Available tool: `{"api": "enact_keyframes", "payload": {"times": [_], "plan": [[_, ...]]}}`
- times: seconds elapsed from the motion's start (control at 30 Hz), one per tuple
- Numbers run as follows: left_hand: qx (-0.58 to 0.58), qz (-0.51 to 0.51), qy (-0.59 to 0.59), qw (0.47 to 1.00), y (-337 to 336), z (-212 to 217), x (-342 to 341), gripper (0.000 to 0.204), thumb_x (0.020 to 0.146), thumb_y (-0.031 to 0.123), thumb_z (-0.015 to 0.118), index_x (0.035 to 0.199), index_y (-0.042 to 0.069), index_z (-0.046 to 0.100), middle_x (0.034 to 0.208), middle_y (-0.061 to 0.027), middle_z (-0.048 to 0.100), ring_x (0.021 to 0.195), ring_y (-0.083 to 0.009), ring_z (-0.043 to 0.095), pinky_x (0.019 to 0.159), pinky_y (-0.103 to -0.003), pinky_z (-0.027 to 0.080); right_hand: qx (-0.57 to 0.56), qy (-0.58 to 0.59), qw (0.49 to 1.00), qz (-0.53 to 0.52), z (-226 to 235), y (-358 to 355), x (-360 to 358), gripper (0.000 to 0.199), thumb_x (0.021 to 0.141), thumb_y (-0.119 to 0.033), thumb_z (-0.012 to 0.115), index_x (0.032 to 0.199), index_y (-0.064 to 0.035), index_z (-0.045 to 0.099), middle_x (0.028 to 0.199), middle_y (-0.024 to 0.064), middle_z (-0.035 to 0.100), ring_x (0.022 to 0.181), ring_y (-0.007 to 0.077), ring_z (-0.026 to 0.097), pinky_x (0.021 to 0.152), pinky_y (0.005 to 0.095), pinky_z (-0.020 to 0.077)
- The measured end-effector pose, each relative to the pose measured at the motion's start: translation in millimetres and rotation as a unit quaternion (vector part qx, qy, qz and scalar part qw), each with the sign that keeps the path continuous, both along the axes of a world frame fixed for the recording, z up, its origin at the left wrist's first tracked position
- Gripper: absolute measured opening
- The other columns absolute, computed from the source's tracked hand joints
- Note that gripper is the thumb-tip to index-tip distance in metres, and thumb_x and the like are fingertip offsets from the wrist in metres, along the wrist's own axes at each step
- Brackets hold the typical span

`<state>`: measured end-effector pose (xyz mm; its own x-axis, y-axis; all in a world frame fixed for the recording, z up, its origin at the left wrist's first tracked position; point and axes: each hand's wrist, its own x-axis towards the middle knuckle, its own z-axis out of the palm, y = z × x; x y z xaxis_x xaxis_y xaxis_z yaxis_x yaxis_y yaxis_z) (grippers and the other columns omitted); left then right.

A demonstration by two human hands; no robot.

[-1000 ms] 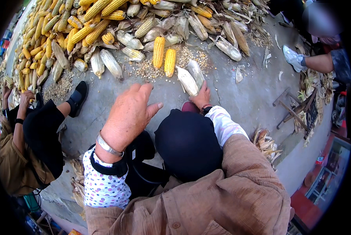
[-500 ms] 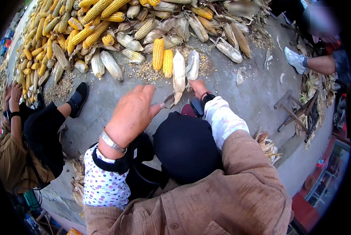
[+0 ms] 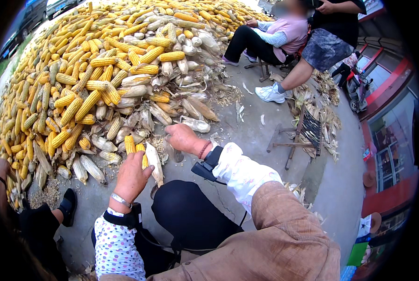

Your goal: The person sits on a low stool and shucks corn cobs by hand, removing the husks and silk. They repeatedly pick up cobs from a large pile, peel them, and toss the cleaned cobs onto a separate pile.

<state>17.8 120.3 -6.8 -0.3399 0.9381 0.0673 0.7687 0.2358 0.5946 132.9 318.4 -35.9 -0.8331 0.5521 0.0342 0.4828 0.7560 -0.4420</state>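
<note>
My left hand (image 3: 131,179) reaches forward with its thumb apart from the fingers, which are at the near end of two bare yellow corn cobs (image 3: 130,144) on the concrete. It grips nothing that I can see. A pale ear of corn in its husk (image 3: 154,165) lies between my hands, beside those cobs. My right hand (image 3: 185,138) is over the far end of a second, greyish husked ear (image 3: 174,153). Its fingers are bent and partly hidden, so whether they grip that ear cannot be told. Loose kernels are scattered around the cobs.
A large heap of corn (image 3: 87,89) fills the left and far side. To the right stands a low folding stool (image 3: 307,133) beside dry husks (image 3: 324,89). One person (image 3: 289,33) sits beyond; another (image 3: 328,44) stands nearby. A further person's dark shoe (image 3: 69,206) is at left.
The view has turned up and right, showing more of the heap and other people. My right hand has moved from the greyish ear's near end to its far end; my left hand has drawn close to the cobs.
</note>
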Motion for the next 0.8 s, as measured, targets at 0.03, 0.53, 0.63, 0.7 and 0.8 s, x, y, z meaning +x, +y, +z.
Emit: {"api": "enact_keyframes", "payload": {"times": [0.03, 0.53, 0.63, 0.7, 0.8], "plan": [[0.044, 0.012, -0.004, 0.999, 4, -2, 2, 0.048, 0.075, 0.022, 0.069, 0.115, 0.002, 0.049, 0.105, -0.0207, 0.054, 0.097, -0.0388, 0.053, 0.083, -0.044, 0.044, -0.006, 0.034, 0.998, 0.046, 20, -7, 1, 0.018, 0.075, -0.021, 0.063, 0.078, -0.0039, 0.060, 0.076, 0.0203, 0.061, 0.077, 0.0400, 0.058, 0.068, 0.0452, 0.0466], [0.305, 0.093, -0.298, 0.900, -4, 25, -19, 0.035, 0.086, 0.021, 0.061, 0.114, 0.001, 0.053, 0.096, -0.0087, 0.061, 0.083, -0.0155, 0.056, 0.074, -0.028, 0.046, -0.073, 0.276, 0.958, 0.004, 108, -76, -53, 0.033, 0.074, -0.027, 0.066, 0.086, 0.0027, 0.057, 0.089, 0.0189, 0.057, 0.088, 0.0319, 0.057, 0.075, 0.0375, 0.0456], [0.266, 0.092, -0.304, 0.910, -12, 21, -24, 0.036, 0.084, 0.020, 0.064, 0.113, 0.000, 0.053, 0.094, -0.0076, 0.061, 0.082, -0.0129, 0.055, 0.073, -0.027, 0.046, -0.190, 0.286, 0.938, 0.037, 96, -86, -61, 0.028, 0.074, -0.023, 0.064, 0.073, 0.0040, 0.057, 0.067, 0.0154, 0.056, 0.063, 0.0221, 0.053, 0.061, 0.0351, 0.0450], [0.253, 0.096, -0.314, 0.910, -14, 17, -27, 0.036, 0.084, 0.018, 0.064, 0.113, 0.000, 0.054, 0.094, -0.0077, 0.061, 0.082, -0.0130, 0.055, 0.073, -0.027, 0.046, -0.204, 0.311, 0.927, 0.053, 85, -90, -68, 0.023, 0.076, -0.019, 0.061, 0.073, 0.0038, 0.058, 0.064, 0.0153, 0.055, 0.058, 0.0129, 0.047, 0.056, 0.0331, 0.0432], [0.255, 0.116, -0.305, 0.910, -13, 10, -33, 0.033, 0.084, 0.015, 0.061, 0.113, 0.000, 0.054, 0.092, -0.0063, 0.060, 0.083, -0.0126, 0.055, 0.072, -0.025, 0.045, -0.237, 0.368, 0.898, 0.048, 65, -93, -79, 0.021, 0.077, -0.017, 0.060, 0.074, 0.0035, 0.058, 0.066, 0.0169, 0.055, 0.059, 0.0170, 0.050, 0.058, 0.0343, 0.0439]]}}
